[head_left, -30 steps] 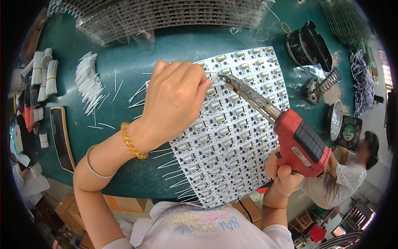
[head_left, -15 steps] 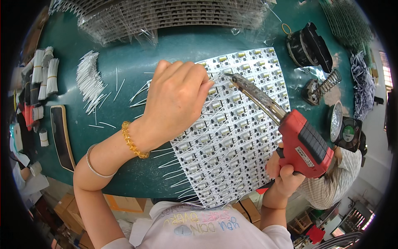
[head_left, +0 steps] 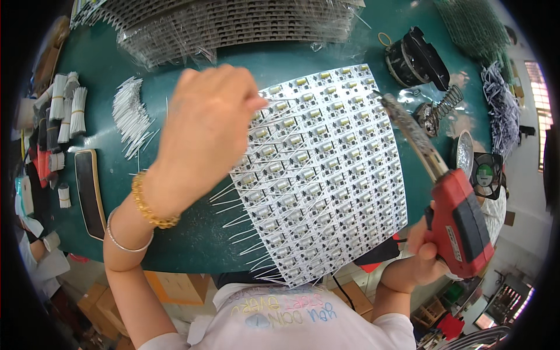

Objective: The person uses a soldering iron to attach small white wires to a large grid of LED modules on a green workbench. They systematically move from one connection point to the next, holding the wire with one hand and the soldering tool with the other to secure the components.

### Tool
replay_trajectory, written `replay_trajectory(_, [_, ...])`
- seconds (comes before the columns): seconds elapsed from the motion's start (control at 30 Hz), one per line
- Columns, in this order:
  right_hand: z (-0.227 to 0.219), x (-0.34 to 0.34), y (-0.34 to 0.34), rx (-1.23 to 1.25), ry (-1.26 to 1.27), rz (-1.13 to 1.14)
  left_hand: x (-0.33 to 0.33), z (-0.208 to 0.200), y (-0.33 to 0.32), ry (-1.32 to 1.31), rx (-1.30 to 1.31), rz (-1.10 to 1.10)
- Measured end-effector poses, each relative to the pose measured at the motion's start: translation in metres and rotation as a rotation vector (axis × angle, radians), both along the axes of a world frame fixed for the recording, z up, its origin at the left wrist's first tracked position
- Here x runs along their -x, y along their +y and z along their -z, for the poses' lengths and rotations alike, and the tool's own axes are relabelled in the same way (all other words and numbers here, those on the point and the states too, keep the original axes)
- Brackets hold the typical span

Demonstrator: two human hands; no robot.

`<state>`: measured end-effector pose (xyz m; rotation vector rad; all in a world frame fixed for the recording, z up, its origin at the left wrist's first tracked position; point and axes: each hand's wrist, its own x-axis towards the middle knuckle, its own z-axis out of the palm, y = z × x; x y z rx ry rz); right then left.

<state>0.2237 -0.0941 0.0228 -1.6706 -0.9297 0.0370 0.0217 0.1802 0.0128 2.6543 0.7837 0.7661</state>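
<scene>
A white panel of small circuit boards (head_left: 344, 192) lies on the green table in front of me, with thin white wires (head_left: 239, 224) sticking out along its left side. My left hand (head_left: 210, 128) is raised over the panel's upper left edge, slightly blurred. Its fingers are curled closed, and whatever they may pinch is hidden. In my right hand (head_left: 424, 256) is a red and black soldering gun (head_left: 461, 227); its dark, crusted tip points up and left, beyond the panel's upper right edge. A loose pile of white wires (head_left: 133, 119) lies left of my left hand.
Plastic-wrapped stacked boards (head_left: 245, 26) line the far edge. At right are a black round container (head_left: 411, 61), a coil-spring holder (head_left: 448, 100), a metal dish (head_left: 465, 153) and a small fan (head_left: 496, 186). A phone (head_left: 89, 195) and bundled wires (head_left: 70, 111) lie left.
My left hand has moved left, from over the panel to its edge. The soldering gun has swung right, its tip away from the boards. The whole view has shifted slightly.
</scene>
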Motion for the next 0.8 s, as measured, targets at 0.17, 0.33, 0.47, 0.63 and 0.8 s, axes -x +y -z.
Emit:
replay_trajectory(0.17, [-0.015,-0.002,0.014,-0.040,-0.154,0.150,-0.006,0.007,0.019,-0.153,0.373,-0.109])
replay_trajectory(0.33, [-0.001,0.008,0.011,0.160,0.207,-0.054,-0.024,0.031,0.024,-0.108,0.623,-0.152])
replay_trajectory(0.47, [-0.001,0.007,0.045,0.372,0.094,-0.234,-0.031,0.041,0.021,-0.114,0.459,-0.100])
replay_trajectory(0.63, [0.015,0.006,0.054,0.353,0.515,-0.288,-0.030,0.044,0.019,-0.090,0.373,-0.116])
replay_trajectory(0.8, [0.017,0.006,0.053,0.305,0.555,-0.295,-0.030,0.045,0.018,-0.095,0.333,-0.117])
